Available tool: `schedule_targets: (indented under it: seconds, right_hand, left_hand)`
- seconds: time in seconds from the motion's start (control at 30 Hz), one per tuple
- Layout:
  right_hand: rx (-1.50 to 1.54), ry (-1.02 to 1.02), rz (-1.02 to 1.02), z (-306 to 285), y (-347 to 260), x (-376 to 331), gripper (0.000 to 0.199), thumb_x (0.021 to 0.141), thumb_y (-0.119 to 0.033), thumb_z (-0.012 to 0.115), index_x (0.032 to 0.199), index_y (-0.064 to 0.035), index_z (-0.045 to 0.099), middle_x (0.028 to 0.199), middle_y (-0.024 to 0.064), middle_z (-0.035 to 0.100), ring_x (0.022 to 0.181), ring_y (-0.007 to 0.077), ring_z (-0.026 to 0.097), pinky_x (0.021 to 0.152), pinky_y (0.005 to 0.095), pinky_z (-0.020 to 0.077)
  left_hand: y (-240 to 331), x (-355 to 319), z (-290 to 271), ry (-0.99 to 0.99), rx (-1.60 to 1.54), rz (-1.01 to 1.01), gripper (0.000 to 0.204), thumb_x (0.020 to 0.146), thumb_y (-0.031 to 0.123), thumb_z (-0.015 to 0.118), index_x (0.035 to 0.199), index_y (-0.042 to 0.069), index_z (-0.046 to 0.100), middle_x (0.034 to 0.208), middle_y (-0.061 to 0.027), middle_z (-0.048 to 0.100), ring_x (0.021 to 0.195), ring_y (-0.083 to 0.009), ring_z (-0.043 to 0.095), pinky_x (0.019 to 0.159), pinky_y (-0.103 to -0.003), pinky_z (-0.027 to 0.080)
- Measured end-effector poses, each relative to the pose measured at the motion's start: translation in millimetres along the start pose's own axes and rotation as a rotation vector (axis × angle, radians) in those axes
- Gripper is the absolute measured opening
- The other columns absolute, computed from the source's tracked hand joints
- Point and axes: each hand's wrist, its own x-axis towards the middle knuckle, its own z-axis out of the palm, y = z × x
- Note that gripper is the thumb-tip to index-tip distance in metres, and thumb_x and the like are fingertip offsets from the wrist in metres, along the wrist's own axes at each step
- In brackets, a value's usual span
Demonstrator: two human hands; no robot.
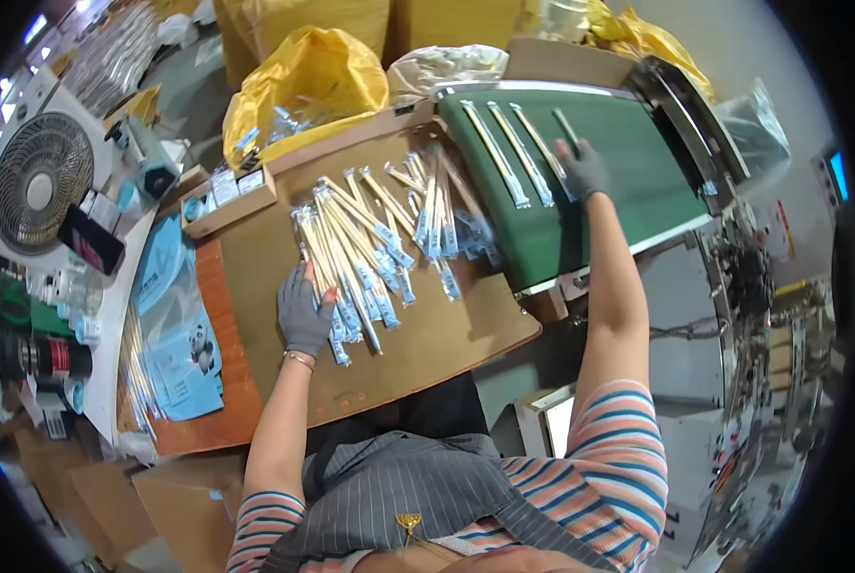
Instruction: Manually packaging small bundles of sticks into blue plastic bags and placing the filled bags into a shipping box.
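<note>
A loose pile of chopsticks in clear wrappers with blue printed ends [351, 253] lies on a brown board. My left hand [303, 313], in a grey glove with bare fingertips, rests at the pile's near left edge, thumb spread from the fingers. On the green conveyor belt [628, 143] to the right, wrapped chopstick packets [496, 153] lie side by side at a slant. My right hand [587, 174], gloved alike, is over the belt beside them. Its fingers close on another chopstick packet [565, 126], slightly blurred; its lower part is hidden by the hand.
A yellow bag [303, 91] with wrapped packets stands behind the board. Left are a small cardboard tray [232, 202], blue printed plastic bags [184, 334], a fan [43, 181] and a phone [91, 239]. The belt's metal side rail [628, 250] borders its near edge.
</note>
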Motion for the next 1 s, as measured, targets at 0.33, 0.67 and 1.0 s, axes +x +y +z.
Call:
schedule_targets:
  seconds: [0.33, 0.67, 1.0]
  right_hand:
    - [0.137, -0.467, -0.129, 110.6, -137.7, -100.3, 0.095, 0.077, -0.07, 0.054, 0.124, 0.0122, 0.05, 0.121, 0.0313, 0.055, 0.118, 0.0414, 0.052, 0.099, 0.0426, 0.0417]
    - [1.077, -1.103, 0.095, 147.6, -204.8, -220.7, 0.059, 0.078, -0.04, 0.072, 0.112, 0.0054, 0.057, 0.097, 0.014, 0.066, 0.085, 0.0203, 0.064, 0.074, 0.0331, 0.0522]
    - [1.433, -1.123, -0.326, 10.8, -243.3, -257.7, 0.065, 0.076, -0.014, 0.075, 0.133, 0.0018, 0.046, 0.11, 0.0092, 0.063, 0.101, 0.0178, 0.06, 0.089, 0.0317, 0.0478]
  left_hand:
    - [55.2, 34.2, 2.3, -0.101, -0.384, -0.385, 0.054, 0.097, 0.041, 0.044, 0.131, 0.0, 0.049, 0.128, -0.0231, 0.054, 0.119, -0.0371, 0.051, 0.102, -0.038, 0.038]
    - [34.7, 63.3, 17.4, -0.175, -1.652, -0.977, 0.049, 0.086, 0.043, 0.069, 0.113, 0.003, 0.062, 0.094, -0.0047, 0.065, 0.081, -0.0146, 0.061, 0.073, -0.028, 0.05]
    - [33.4, 37.9, -121.2, -0.198, -1.328, -0.266, 0.083, 0.063, 0.016, 0.088, 0.13, 0.004, 0.042, 0.12, -0.0073, 0.056, 0.107, -0.0172, 0.054, 0.092, -0.031, 0.046]
